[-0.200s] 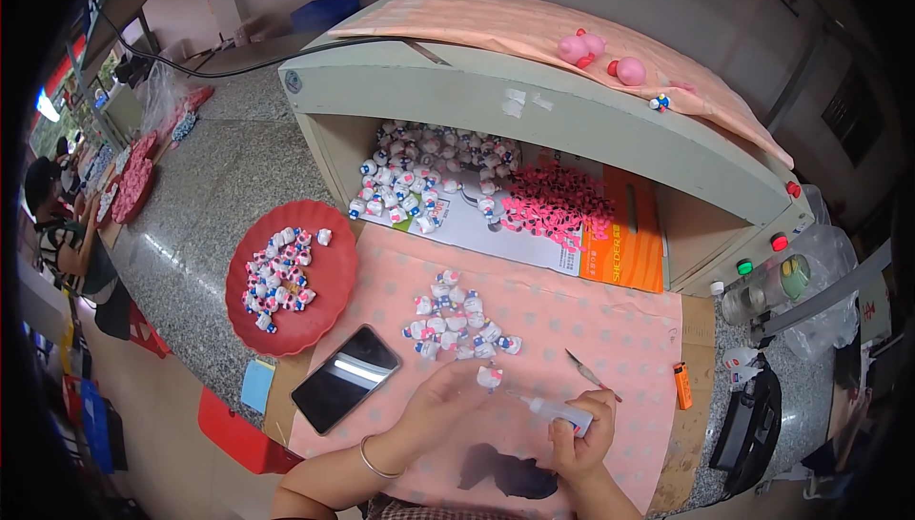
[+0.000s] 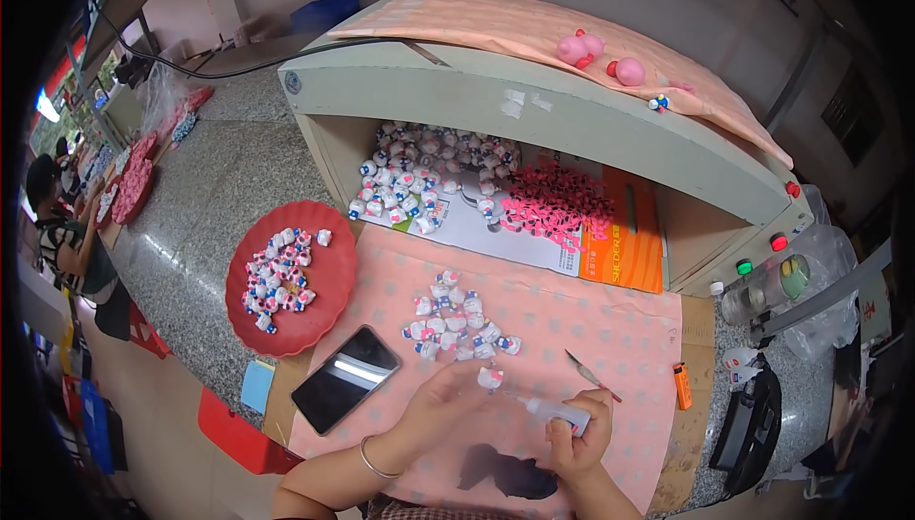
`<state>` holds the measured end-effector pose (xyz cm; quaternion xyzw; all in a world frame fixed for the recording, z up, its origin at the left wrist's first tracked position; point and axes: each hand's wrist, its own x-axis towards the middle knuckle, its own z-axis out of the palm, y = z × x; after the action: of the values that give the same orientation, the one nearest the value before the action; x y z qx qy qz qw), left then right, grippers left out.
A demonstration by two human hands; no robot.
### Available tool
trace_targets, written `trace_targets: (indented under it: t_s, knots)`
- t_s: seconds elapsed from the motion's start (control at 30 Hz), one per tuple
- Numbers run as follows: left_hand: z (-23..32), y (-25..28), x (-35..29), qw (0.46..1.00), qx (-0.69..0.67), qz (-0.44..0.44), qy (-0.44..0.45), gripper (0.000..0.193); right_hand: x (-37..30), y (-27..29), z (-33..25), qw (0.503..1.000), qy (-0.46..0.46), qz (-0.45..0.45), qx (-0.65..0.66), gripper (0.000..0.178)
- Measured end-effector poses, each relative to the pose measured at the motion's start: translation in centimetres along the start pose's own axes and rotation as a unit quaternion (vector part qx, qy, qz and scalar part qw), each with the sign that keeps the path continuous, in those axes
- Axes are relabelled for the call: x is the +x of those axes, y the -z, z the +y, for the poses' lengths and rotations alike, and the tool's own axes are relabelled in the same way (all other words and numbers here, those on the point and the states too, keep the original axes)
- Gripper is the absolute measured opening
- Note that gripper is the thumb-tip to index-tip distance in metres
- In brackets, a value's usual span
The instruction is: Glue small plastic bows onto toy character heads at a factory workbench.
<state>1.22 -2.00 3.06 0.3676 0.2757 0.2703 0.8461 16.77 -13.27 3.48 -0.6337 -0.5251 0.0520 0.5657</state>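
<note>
From here: free lane on pink dotted cloth [image 2: 558, 320] btwn heaped small white-and-blue figurines [image 2: 454, 318] & slim pointed tool [image 2: 592, 374], up to open-fronted grey-green box [image 2: 591, 122], which blocks reach from abv. L side: flat black rectangular phone [image 2: 334, 391] in way.

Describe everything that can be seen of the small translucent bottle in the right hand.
The small translucent, whitish bottle, apparently plastic, has a rounded body narrowing to a thin nozzle. The bare right hand grips its rear end, holding it tilted above the pink spotted cloth. The nozzle points left, toward the small white figurine in the left hand. Whether they touch, I cannot tell.
</note>
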Motion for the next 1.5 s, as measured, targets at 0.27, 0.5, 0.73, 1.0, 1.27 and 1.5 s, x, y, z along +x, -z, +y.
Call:
trace_targets:
  t_s: [0.27, 0.5, 0.73, 1.0, 1.27, 1.5]
  knots:
    - [-0.07, -0.29, -0.14, 1.0, 0.025, 0.004, -0.013, 0.036, -0.23, -0.4, -0.41, 0.998, -0.046, 0.033, 0.03, 0.021]
    - [-0.29, -0.23, -0.23, 0.999, 0.048, 0.005, -0.021, 0.036, -0.19, -0.52, -0.33, 0.999, -0.033, 0.033, 0.017, 0.021]
    - [-0.17, -0.21, -0.24, 0.999, 0.039, -0.019, -0.03, 0.036, -0.01, -0.75, -0.31, 0.999, -0.021, 0.027, 0.013, 0.021]
    - [-0.3, -0.08, -0.22, 0.997, 0.059, -0.013, -0.037, 0.036, 0.09, -0.69, -0.41, 1.0, 0.006, 0.011, 0.003, 0.021]
    - [-0.41, -0.03, -0.19, 0.996, 0.071, 0.016, -0.056, 0.036, 0.65, -0.23, -0.76, 0.999, 0.03, -0.003, -0.032, 0.02]
    - [-0.32, -0.02, -0.22, 0.997, 0.062, 0.012, -0.046, 0.036, -0.02, -0.12, 0.06, 1.0, -0.012, 0.005, -0.006, 0.018]
